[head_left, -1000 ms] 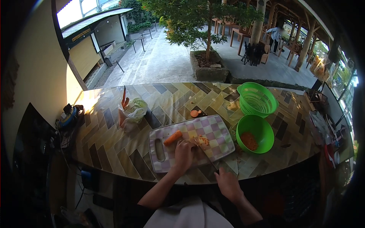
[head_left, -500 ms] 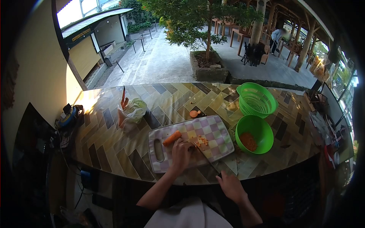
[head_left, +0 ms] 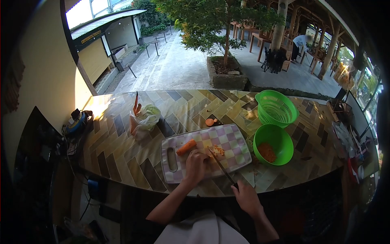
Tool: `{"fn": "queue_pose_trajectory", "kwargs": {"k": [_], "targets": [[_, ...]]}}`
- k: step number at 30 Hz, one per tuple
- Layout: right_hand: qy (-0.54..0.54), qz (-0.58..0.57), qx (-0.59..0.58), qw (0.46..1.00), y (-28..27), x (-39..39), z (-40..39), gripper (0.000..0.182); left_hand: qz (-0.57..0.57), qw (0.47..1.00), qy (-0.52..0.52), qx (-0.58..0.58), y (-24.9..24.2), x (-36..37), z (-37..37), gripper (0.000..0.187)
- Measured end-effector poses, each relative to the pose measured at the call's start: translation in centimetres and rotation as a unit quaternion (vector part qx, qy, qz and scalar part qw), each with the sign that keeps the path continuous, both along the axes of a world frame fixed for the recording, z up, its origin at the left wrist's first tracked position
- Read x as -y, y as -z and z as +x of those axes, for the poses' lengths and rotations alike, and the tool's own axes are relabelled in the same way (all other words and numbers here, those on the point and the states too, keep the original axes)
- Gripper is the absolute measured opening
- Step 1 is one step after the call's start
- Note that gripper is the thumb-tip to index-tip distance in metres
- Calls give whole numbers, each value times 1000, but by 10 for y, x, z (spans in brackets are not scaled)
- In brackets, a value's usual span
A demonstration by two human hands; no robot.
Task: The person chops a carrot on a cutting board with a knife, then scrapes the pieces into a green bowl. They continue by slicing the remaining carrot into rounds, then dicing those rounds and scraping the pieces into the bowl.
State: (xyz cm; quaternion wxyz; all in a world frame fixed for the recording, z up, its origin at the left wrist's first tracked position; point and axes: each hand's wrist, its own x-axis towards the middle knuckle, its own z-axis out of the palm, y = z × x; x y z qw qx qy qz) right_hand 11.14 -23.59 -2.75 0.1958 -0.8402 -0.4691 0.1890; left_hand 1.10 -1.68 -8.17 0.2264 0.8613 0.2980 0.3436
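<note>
A checkered cutting board lies on the table before me. My right hand grips the dark handle of a knife, its blade slanting over the board. Beside the blade, my left hand presses down with bent, closed fingers; what is under them is hidden. A peeled carrot piece rests just beyond my left hand, near the board's handle slot. Small diced carrot bits lie to the right of the knife tip.
A green bowl with chopped carrot stands right of the board, a green colander behind it. Carrot ends lie past the board. A plastic bag with vegetables is at left. Another person stands far back among tables.
The view has shifted slightly. The knife's blade has turned a little beside my left fingers. Both hands stay in nearly the same places, and the distant person has bent or moved slightly.
</note>
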Motion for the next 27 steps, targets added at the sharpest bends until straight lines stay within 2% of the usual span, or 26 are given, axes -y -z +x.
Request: {"fn": "queue_pose_trajectory", "kwargs": {"k": [10, 16, 22, 27], "targets": [[-15, -44, -14, 999, -4, 2, 2, 35, 10, 1000, 25, 14, 4, -5, 0, 17], [-21, -35, 21, 999, 1, -9, 3, 35, 15, 999, 19, 25, -1, -4, -3, 18], [-21, -14, -12, 1000, -2, 1, 2, 33, 4, 1000, 14, 18, -9, -7, -3, 16], [-35, -23, 13, 999, 2, 5, 0, 32, -23, 999, 10, 28, -1, -8, -2, 17]]}}
